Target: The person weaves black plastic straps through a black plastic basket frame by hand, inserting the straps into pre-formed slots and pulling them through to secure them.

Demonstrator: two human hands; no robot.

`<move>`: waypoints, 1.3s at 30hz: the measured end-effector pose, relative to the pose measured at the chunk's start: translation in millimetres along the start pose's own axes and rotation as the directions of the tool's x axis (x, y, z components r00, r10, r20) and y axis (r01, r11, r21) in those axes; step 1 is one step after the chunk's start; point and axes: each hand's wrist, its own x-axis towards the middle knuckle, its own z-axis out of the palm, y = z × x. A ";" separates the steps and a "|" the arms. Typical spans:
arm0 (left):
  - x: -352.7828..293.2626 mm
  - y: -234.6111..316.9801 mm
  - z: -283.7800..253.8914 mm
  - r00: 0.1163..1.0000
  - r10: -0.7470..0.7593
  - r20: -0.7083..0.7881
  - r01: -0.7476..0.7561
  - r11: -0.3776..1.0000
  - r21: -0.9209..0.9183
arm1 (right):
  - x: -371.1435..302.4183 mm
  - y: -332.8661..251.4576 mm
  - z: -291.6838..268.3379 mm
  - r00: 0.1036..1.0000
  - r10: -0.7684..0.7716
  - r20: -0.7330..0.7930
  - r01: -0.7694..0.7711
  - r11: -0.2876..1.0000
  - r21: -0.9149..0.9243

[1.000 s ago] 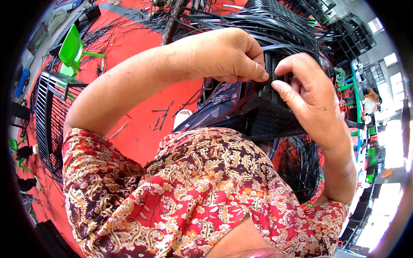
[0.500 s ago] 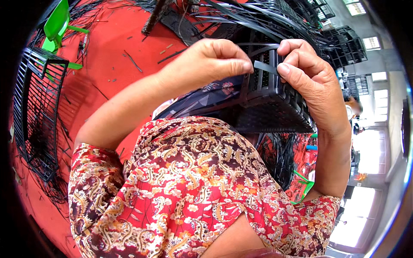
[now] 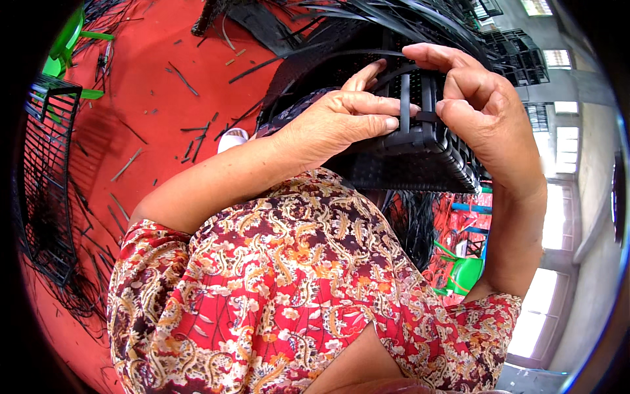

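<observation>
A dark woven basket made of flat plastic strips sits in front of my body, tilted, its woven edge toward me. My left hand reaches in from the left; its thumb and index finger close around a flat grey strip standing across the basket's edge, with another finger stretched out over the weave. On the right side of the edge, my right hand is curled, its thumb and bent fingers pinching at a short dark strip that runs across the weave. The exact grip of the right fingertips is partly hidden.
Long loose black strips fan out beyond the basket. A black slatted frame stands at the left beside a green chair. Strip scraps litter the red floor. Another green chair shows below my right arm.
My left hand has moved right and down, from beside the edge onto the upright strip. The short strip's loose end no longer sticks out leftward. My view has shifted slightly.
</observation>
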 end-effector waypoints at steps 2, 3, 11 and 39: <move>1.6 -1.1 2.6 1.000 0.012 -0.013 -0.012 0.999 -0.037 | 2.8 -2.5 -4.0 0.999 0.002 0.037 0.001 0.996 -0.085; 2.2 -1.8 3.3 1.000 0.016 -0.020 -0.018 0.998 -0.055 | 5.4 -4.3 -4.3 0.998 0.005 0.059 0.002 0.993 -0.120; 17.8 5.9 18.0 0.997 0.054 -0.062 -0.058 0.996 -0.067 | 0.7 -8.4 -16.7 0.990 -0.094 0.103 0.115 0.968 -0.224; -48.9 -8.0 -58.0 0.988 -0.082 -0.129 0.146 0.756 0.638 | -97.2 18.7 -66.8 0.839 -0.162 -0.519 0.003 0.956 -0.292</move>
